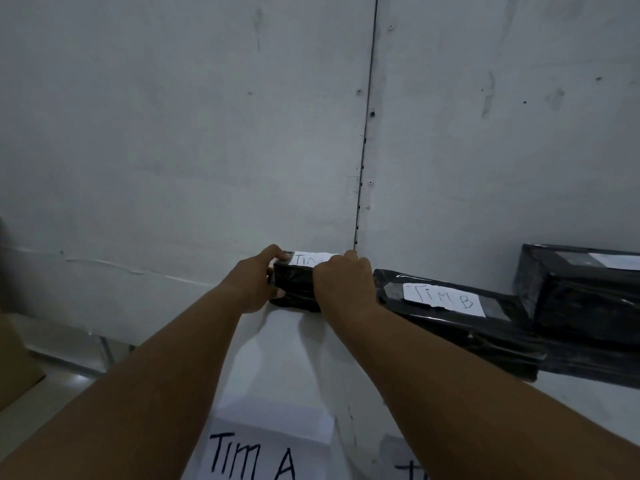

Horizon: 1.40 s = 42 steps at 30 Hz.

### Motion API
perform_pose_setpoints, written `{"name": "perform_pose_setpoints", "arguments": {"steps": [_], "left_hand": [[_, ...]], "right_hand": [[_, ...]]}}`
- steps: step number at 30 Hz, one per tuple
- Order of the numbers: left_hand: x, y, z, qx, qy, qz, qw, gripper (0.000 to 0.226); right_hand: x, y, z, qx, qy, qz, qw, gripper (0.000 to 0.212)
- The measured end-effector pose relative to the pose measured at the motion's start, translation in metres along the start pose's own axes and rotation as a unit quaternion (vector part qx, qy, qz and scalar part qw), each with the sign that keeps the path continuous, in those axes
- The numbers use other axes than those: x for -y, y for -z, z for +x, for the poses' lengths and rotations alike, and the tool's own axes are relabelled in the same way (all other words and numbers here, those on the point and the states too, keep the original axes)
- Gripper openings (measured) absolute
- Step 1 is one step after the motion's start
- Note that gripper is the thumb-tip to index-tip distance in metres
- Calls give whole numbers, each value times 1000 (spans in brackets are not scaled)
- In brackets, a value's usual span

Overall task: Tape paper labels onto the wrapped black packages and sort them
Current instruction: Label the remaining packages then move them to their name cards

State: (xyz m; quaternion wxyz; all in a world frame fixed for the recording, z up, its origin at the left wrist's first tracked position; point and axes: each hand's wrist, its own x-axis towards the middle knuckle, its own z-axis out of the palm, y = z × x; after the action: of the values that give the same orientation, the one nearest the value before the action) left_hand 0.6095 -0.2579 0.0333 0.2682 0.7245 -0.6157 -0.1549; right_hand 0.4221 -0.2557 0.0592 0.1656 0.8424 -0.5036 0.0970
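A small wrapped black package (295, 285) sits against the grey wall at the back of the white surface, with a paper label (310, 259) reading "TIM" on its top. My left hand (256, 284) grips its left end. My right hand (343, 282) covers its right end and part of the label. To the right lies a flat black package (460, 327) carrying a label (445, 299) that reads "TIM B". Behind that one stands a taller black package (585, 292) with a white label (616, 261) on top.
A paper sign reading "TIM A" (263, 452) is fixed on the near front of the white surface (294, 358); a second sign (412, 469) shows partly to its right. A brown cardboard piece (14, 368) sits at the left edge. The grey wall (207, 133) closes the back.
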Motion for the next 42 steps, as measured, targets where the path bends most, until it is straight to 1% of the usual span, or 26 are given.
{"name": "perform_pose_setpoints", "arguments": {"steps": [3, 5, 7, 9, 11, 14, 15, 17, 19, 21, 23, 25, 27, 29, 31, 33, 38, 42], "left_hand": [[-3, 0, -3, 8, -1, 16, 1000, 67], [-8, 1, -6, 11, -5, 35, 999, 74], [-14, 4, -10, 6, -10, 63, 998, 94], [-24, 9, -18, -20, -11, 74, 997, 108], [-36, 17, -27, -55, -6, 56, 997, 104], [-53, 32, -42, -110, -38, 53, 992, 75], [-60, 36, -48, -116, -57, 58, 990, 65], [-77, 41, -64, -98, -88, 53, 990, 48], [-96, 40, -83, -58, -108, 45, 991, 42], [-115, 32, -100, -22, -124, 55, 990, 44], [-129, 16, -110, 16, -128, 84, 988, 50], [-136, -3, -116, 60, -110, 103, 987, 60], [-143, -23, -119, 89, -95, 90, 987, 73], [-148, -39, -122, 101, -88, 72, 988, 85], [-154, -50, -126, 102, -84, 59, 989, 89], [-157, -57, -128, 98, -85, 46, 990, 88], [-159, -65, -125, 57, -82, 35, 994, 81], [-162, -68, -123, 42, -77, 35, 996, 77]], "right_hand": [[-1, 0, -2, 8, 2, -4, 1000, 24], [-4, 4, -4, 31, 4, -7, 999, 26], [-9, 11, -4, 54, 3, -2, 999, 36], [-17, 25, -6, 69, -1, 28, 997, 55], [-25, 42, -13, 55, -5, 79, 995, 61], [-45, 68, -37, 29, -21, 136, 990, 57], [-55, 75, -49, 30, -28, 142, 989, 57], [-75, 83, -76, 46, -47, 141, 988, 54], [-96, 83, -104, 65, -63, 137, 986, 49], [-115, 78, -130, 77, -80, 131, 985, 49], [-132, 71, -153, 89, -98, 125, 983, 60], [-144, 62, -169, 101, -111, 117, 982, 71], [-154, 51, -180, 107, -121, 114, 980, 79], [-159, 41, -186, 96, -128, 132, 978, 84], [-161, 33, -189, 78, -126, 158, 976, 83], [-162, 27, -189, 66, -121, 166, 976, 80], [-163, 12, -181, 45, -109, 109, 987, 79], [-166, 9, -174, 28, -98, 75, 992, 75]]}}
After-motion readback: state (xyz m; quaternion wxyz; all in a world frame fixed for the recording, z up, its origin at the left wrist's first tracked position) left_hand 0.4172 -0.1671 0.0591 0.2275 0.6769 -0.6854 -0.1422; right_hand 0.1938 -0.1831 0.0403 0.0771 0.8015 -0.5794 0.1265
